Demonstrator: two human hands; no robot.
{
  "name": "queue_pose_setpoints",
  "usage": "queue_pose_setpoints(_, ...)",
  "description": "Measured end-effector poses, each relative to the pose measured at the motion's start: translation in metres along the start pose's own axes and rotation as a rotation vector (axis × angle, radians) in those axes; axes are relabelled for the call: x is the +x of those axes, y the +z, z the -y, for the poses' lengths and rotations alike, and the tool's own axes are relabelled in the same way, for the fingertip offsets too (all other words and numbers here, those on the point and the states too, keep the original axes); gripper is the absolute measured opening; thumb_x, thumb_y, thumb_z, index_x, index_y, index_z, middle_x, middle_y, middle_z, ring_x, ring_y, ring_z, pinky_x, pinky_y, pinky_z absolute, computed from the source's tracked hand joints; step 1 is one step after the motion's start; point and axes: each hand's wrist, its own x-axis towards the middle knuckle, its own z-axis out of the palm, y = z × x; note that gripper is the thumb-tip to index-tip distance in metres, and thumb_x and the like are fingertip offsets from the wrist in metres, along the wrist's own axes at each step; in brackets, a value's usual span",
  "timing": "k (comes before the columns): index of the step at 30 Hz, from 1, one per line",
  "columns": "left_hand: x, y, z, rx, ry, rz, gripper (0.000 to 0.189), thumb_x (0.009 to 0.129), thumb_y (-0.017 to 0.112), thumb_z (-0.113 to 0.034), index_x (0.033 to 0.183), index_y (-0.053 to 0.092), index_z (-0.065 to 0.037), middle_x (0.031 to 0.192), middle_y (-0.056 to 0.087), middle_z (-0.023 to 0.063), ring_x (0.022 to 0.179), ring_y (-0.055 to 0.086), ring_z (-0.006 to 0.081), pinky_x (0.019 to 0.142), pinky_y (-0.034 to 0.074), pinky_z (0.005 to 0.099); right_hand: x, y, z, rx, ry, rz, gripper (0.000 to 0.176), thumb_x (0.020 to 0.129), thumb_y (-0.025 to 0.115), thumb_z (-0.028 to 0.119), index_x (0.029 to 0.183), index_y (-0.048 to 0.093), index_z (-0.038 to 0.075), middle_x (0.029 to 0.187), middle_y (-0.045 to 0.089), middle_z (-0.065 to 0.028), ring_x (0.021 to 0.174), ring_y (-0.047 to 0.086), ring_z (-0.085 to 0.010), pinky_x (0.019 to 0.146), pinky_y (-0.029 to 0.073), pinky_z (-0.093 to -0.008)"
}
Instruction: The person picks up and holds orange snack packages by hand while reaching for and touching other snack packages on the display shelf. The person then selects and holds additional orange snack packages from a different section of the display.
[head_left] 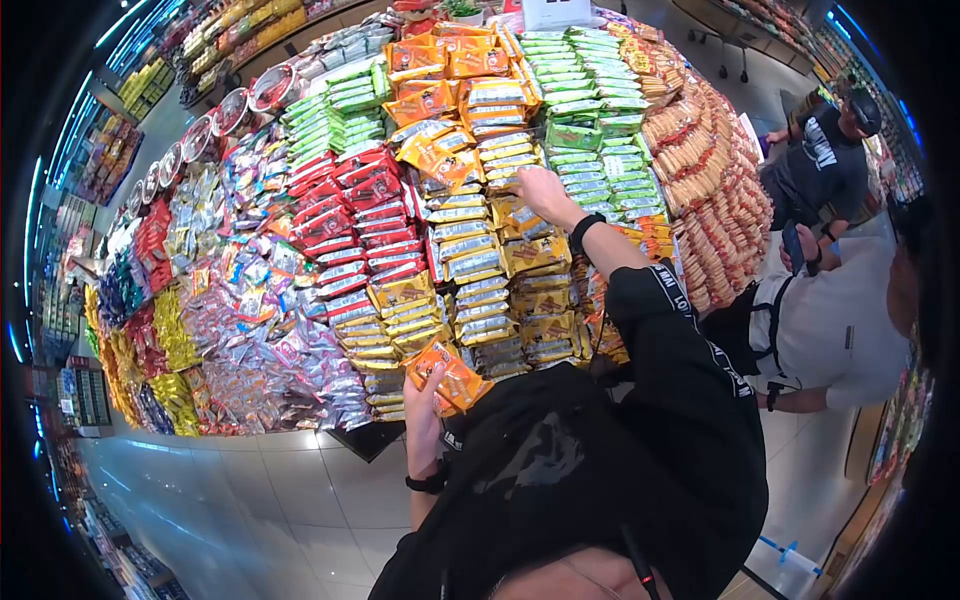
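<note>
Over a shop's pale floor tiles (235,490), beside banked snack packets (375,190), your left hand (423,405) pinches an orange packet (460,384), jutting toward two o'clock from your thumb; at one o'clock your right hand (547,194) curls by yellow packets (510,152), its hold hidden.

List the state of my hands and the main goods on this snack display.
Left hand: closed on an orange packet.
Orange packet: held tilted; whether sealed is unclear.
Right hand: fingers bent, at the stacked packets; grip unclear.
Red packets: stacked in columns.
Green packets: stacked in columns.
Small wrapped sweets: heaped loose.
Round red-rimmed containers: in a row; open or shut unclear.
</note>
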Motion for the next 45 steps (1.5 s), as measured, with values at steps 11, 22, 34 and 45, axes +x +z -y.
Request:
queue_pose_setpoints(11,0.017,0.015,0.001,0.050,-0.025,0.053,0.036,0.091,0.067,-0.007,0.124,0.053,-0.001,0.113,0.064,0.0062,0.101,0.063,0.0133,0.089,0.050,0.0295,-0.025,-0.011,0.000,0.278,0.128,0.257,0.057,0.087,0.067,0.049,0.097,0.060,-0.007,0.084,0.066,-0.0227,0.080,0.066,-0.0393,0.068,0.053,-0.0469)
queue_pose_setpoints(22,0.021,0.023,0.000,0.126,-0.056,0.125,0.036,0.093,0.066,-0.009,0.125,0.052,0.000,0.115,0.064,0.0068,0.101,0.064,0.0141,0.089,0.051,0.0297,-0.040,-0.004,-0.021,-0.065,-0.166,0.042,0.062,0.083,0.075,0.023,0.128,0.041,-0.001,0.103,0.062,-0.0204,0.074,0.065,-0.0339,0.060,0.054,-0.0425)
queue_pose_setpoints(34,0.021,0.022,0.006,0.127,-0.057,0.120,0.036,0.092,0.067,-0.008,0.125,0.053,0.000,0.115,0.064,0.0066,0.102,0.063,0.0140,0.090,0.050,0.0293,-0.033,0.010,-0.020,0.074,-0.083,0.098,0.032,0.082,0.075,0.030,0.083,0.066,-0.001,0.082,0.069,-0.0184,0.080,0.069,-0.0361,0.067,0.055,-0.0437)
queue_pose_setpoints(45,0.019,0.008,0.008,0.099,-0.065,0.073,0.035,0.092,0.067,-0.008,0.123,0.053,0.000,0.113,0.064,0.0072,0.101,0.064,0.0142,0.088,0.052,0.0297,-0.048,-0.004,-0.069,0.309,0.274,0.302,0.070,0.089,0.062,0.061,0.049,0.041,0.006,0.042,0.031,-0.0040,0.036,0.031,-0.0198,0.041,0.028,-0.0398)
